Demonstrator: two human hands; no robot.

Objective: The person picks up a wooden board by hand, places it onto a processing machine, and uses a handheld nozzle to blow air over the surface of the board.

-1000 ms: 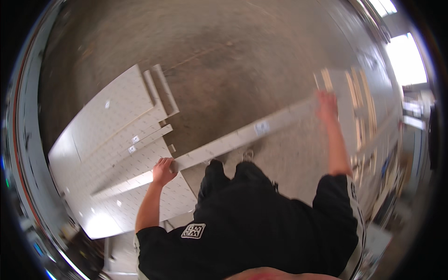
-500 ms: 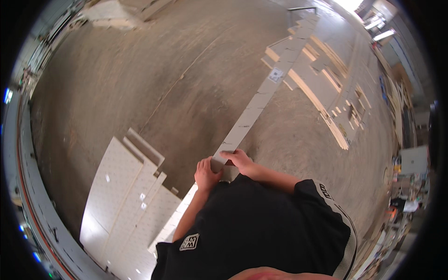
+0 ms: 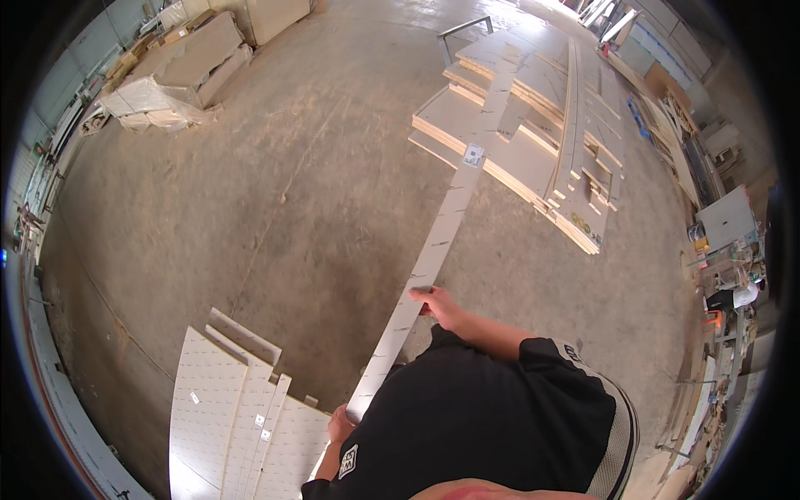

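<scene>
A long, narrow pale-grey board strip (image 3: 436, 248) with a square white label slants from my waist to the far right, over a stack of boards. My right hand (image 3: 435, 304) grips its right edge partway along, thumb on top and fingers under. Near the strip's close end, my left hand (image 3: 337, 425) is closed on its left side; my body partly hides that end. At the lower left lies a pile of pale printed panels (image 3: 212, 375), close to my left hand.
A stack of cut boards (image 3: 533, 158) with narrow offcuts lies at the far right, a metal frame (image 3: 446, 46) by it. A wrapped stack (image 3: 171, 79) stands far left. Another person (image 3: 742, 292) is at the cluttered right side. The floor (image 3: 308, 200) is concrete.
My hands, close together before, are now spread along the strip: the left is nearer my body, the right farther up the strip. My view has shifted, showing more of the far stacks.
</scene>
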